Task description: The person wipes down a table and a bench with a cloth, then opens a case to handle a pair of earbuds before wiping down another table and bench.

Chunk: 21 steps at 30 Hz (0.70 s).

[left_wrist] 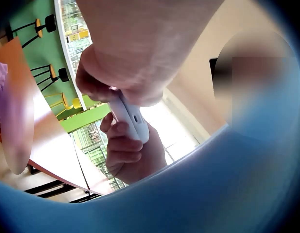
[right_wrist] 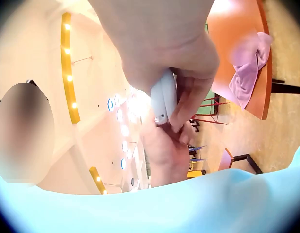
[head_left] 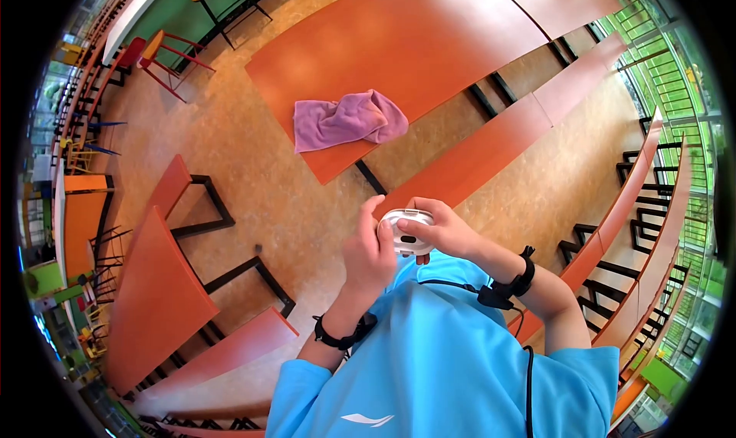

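Observation:
A small white rounded device [head_left: 408, 242] with a dark oval spot is held between both hands in front of the blue shirt. The right hand [head_left: 447, 229] grips its right side, thumb on top and fingers beneath. At its left side, the left hand [head_left: 371, 248] touches it with the thumb, index finger raised. The left wrist view has the device [left_wrist: 129, 119] edge-on, the left hand [left_wrist: 103, 77] above and the right hand [left_wrist: 133, 155] below. In the right wrist view, the right hand [right_wrist: 188, 73] curls round the device [right_wrist: 164, 97]; the left hand [right_wrist: 167, 153] meets its lower end.
A crumpled purple cloth [head_left: 349, 121] lies on the near end of an orange table [head_left: 368, 47], beyond the hands. A long orange bench [head_left: 475, 158] runs beside it. Another orange table [head_left: 157, 300] stands at the left, with stools [head_left: 165, 54] farther back.

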Each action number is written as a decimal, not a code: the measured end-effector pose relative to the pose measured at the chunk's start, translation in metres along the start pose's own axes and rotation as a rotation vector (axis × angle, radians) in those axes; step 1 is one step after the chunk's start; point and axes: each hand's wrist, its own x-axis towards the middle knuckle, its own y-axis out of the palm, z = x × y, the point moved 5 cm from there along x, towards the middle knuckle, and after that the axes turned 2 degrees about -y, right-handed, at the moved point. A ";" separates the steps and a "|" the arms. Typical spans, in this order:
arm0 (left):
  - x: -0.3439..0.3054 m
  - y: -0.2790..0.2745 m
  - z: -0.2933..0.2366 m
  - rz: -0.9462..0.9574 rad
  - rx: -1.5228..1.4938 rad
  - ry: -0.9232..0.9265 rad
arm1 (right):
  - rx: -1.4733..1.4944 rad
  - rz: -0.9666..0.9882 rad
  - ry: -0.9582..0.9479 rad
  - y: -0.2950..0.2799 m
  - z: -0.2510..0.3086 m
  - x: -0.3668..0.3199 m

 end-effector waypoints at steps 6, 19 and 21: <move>-0.011 0.040 0.032 0.437 -1.292 -0.473 | -0.426 -0.137 -0.507 0.004 -0.005 0.009; -0.012 0.030 0.022 0.551 -1.502 -0.486 | -1.211 -0.264 -0.603 0.024 0.066 -0.025; -0.011 0.031 0.027 0.526 -1.518 -0.428 | -1.100 -0.321 -0.804 0.020 0.100 -0.054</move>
